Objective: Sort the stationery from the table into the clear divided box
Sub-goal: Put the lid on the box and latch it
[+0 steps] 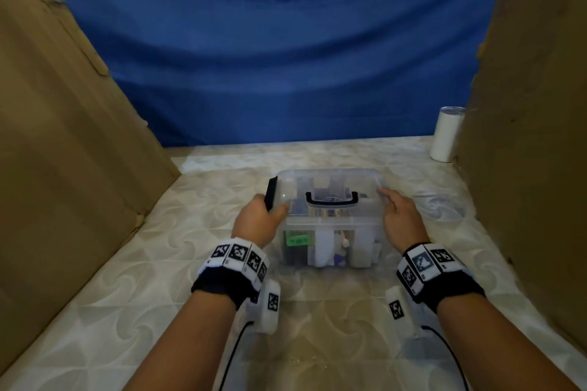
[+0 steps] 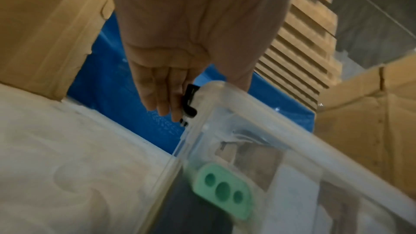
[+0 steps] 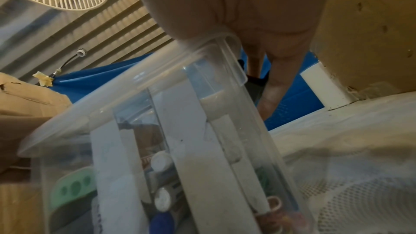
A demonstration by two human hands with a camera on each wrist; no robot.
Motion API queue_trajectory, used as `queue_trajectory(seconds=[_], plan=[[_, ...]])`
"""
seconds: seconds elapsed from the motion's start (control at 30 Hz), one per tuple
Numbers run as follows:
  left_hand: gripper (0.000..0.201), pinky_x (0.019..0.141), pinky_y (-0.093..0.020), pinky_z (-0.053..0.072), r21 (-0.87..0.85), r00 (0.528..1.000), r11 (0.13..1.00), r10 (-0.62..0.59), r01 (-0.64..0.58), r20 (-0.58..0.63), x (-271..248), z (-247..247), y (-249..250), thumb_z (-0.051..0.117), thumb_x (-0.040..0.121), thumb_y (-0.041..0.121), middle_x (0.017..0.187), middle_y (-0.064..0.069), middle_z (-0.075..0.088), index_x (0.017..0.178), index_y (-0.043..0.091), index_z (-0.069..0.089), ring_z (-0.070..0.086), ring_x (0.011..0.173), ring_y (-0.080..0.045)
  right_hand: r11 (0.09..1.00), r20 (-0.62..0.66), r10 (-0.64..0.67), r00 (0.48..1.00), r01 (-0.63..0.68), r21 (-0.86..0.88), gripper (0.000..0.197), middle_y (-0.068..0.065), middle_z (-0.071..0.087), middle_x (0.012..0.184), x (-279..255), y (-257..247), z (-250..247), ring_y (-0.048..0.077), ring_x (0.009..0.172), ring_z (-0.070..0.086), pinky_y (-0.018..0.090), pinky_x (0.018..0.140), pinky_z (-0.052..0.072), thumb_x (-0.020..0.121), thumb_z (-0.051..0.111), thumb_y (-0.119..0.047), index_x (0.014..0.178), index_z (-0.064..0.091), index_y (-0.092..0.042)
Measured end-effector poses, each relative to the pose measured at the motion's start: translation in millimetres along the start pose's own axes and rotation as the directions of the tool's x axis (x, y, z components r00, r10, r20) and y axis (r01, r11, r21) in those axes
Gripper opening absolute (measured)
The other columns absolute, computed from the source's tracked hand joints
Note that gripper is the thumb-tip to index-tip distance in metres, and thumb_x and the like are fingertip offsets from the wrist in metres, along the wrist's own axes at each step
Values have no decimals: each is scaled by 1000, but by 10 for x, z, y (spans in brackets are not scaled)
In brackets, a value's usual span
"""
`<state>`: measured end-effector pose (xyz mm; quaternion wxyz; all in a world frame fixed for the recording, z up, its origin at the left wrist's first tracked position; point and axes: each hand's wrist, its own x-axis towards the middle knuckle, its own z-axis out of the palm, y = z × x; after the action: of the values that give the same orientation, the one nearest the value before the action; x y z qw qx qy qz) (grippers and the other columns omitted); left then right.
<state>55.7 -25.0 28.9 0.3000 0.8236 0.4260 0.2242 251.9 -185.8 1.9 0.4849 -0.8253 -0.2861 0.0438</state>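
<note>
The clear divided box stands mid-table with its clear lid on and a black carry handle on top. Through the wall I see a green holed piece, white dividers and several markers. My left hand grips the box's left end, fingers against the black latch and thumb over the lid. My right hand lies with straight fingers along the lid's right edge, touching it beside the right latch.
Tall cardboard walls stand at the left and right, with a blue cloth behind. A white tumbler sits at the back right. Something clear and thin lies on the table right of the box.
</note>
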Motion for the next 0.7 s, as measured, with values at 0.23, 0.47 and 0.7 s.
queue_trajectory(seconds=[0.23, 0.47, 0.7], plan=[[102, 95, -41, 49, 22, 984, 989, -148, 146, 102, 171, 67, 180, 68, 62, 71, 128, -14, 52, 133, 3, 39, 55, 114, -31, 998, 24, 3, 1000, -2, -55, 40, 15, 51, 138, -22, -19, -26, 31, 125, 50, 35, 105, 37, 102, 31, -19, 136, 51, -22], [79, 82, -28, 43, -9, 995, 998, -57, 58, 76, 126, 77, 226, 69, 76, 53, 126, -13, 56, 131, 4, 41, 56, 113, -28, 996, 27, 5, 1000, -3, -84, 40, 12, 50, 141, -50, -34, -39, 31, 126, 49, 37, 105, 37, 102, 30, -20, 136, 50, -25], [79, 81, -31, 46, 67, 993, 997, -53, 47, 104, 203, 78, 164, 61, 77, 63, 119, -12, 61, 128, 5, 45, 60, 106, -28, 995, 29, 0, 1000, 3, -100, 46, 13, 39, 147, -45, -63, -59, 35, 127, 45, 40, 107, 35, 100, 31, -15, 145, 35, -22]])
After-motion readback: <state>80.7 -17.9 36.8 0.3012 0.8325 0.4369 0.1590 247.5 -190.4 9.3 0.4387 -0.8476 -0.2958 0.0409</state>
